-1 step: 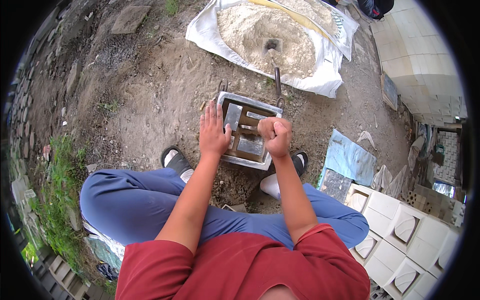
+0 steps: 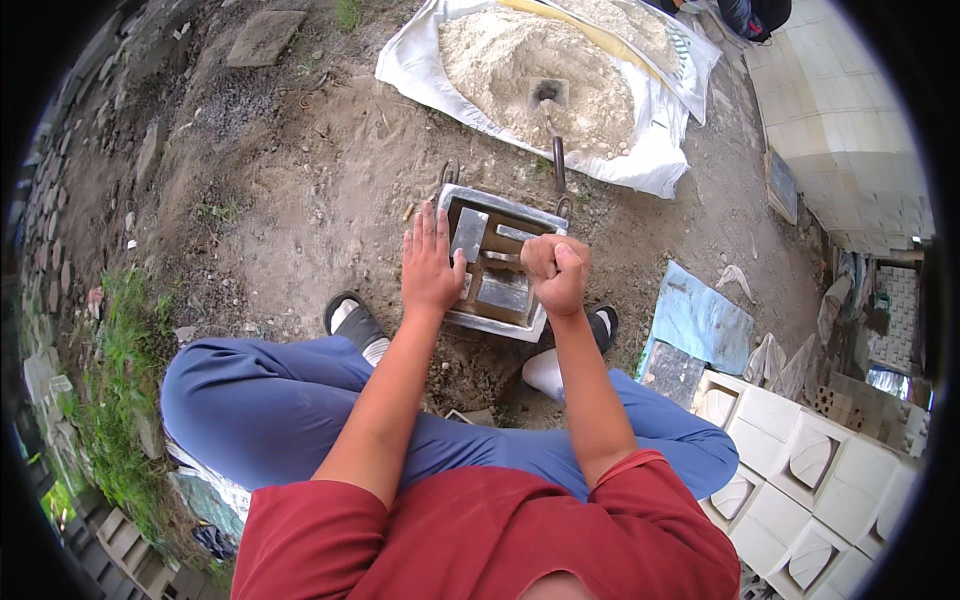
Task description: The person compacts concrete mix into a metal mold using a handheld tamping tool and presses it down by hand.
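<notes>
Box [image 2: 490, 326], grey metal rim, rectangular; left fingers [image 2: 428, 232] outstretched; right fingers [image 2: 537, 257] curled tight

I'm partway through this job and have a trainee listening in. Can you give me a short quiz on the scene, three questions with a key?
1. Which hand is closed into a fist, and over which side of the frame is it?
2. True or false: the dark-handled tool lies inside the frame.
3. What does the pale pile sit on?
A) the blue sheet
B) the white sheet
C) the blocks

Key:
1. The right hand, over the frame's right side; the left hand is flat with fingers extended.
2. False: the dark-handled tool has its head on the pile.
3. B
</notes>
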Demonstrator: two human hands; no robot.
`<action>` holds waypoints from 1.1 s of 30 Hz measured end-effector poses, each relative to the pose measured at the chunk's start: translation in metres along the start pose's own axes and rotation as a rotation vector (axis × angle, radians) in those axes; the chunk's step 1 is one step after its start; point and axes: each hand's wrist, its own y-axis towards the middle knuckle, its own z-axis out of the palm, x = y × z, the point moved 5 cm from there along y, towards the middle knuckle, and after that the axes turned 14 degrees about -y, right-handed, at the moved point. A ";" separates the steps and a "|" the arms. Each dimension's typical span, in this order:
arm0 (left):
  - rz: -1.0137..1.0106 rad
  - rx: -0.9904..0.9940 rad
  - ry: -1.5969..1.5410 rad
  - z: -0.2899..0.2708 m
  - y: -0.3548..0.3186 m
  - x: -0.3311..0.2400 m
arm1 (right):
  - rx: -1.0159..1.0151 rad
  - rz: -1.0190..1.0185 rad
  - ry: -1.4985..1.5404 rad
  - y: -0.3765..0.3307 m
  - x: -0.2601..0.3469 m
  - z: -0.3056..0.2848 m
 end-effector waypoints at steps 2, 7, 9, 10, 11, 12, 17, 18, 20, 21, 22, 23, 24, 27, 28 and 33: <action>-0.009 -0.002 0.003 -0.001 -0.001 0.003 | -0.045 0.001 0.033 0.002 0.017 -0.003; 0.019 -0.004 -0.010 -0.001 0.000 -0.006 | -0.007 -0.008 -0.068 -0.001 0.004 0.000; 0.008 -0.001 0.008 -0.001 0.002 -0.006 | -0.015 -0.017 -0.063 -0.008 -0.007 -0.002; 0.012 0.000 0.009 -0.001 0.001 -0.004 | -0.021 -0.015 -0.050 -0.011 -0.007 0.000; 0.015 -0.007 0.011 -0.001 0.001 -0.003 | -0.006 -0.020 -0.059 -0.009 -0.008 0.001; 0.017 -0.015 0.012 -0.001 0.000 -0.001 | -0.011 -0.021 -0.060 -0.008 -0.009 0.001; 0.001 -0.004 0.014 -0.003 -0.001 0.000 | -0.054 0.026 0.021 0.001 0.008 -0.001; 0.006 -0.006 0.007 -0.003 0.000 -0.001 | -0.057 0.011 0.034 0.003 0.014 -0.003; 0.016 0.002 -0.002 -0.002 0.001 -0.002 | -0.050 0.003 0.035 0.002 0.020 -0.001; 0.016 -0.007 0.005 -0.003 0.000 -0.001 | -0.050 0.004 0.026 -0.001 0.014 0.001; 0.024 -0.017 0.006 -0.002 0.002 -0.005 | -0.054 -0.001 0.011 -0.003 0.008 0.001; 0.031 -0.013 0.002 0.001 0.001 -0.006 | -0.053 -0.044 -0.044 -0.004 -0.003 0.006; 0.024 -0.003 -0.005 0.002 0.000 -0.006 | -0.061 -0.048 -0.050 -0.008 -0.008 0.000; 0.024 -0.006 -0.006 0.002 -0.002 -0.001 | -0.060 0.000 -0.033 -0.004 -0.011 -0.002; 0.027 -0.020 -0.007 0.001 -0.001 -0.001 | -0.065 -0.004 -0.037 -0.002 -0.008 -0.002; 0.031 -0.021 -0.015 0.001 0.001 0.001 | -0.096 -0.030 0.054 0.001 0.014 -0.003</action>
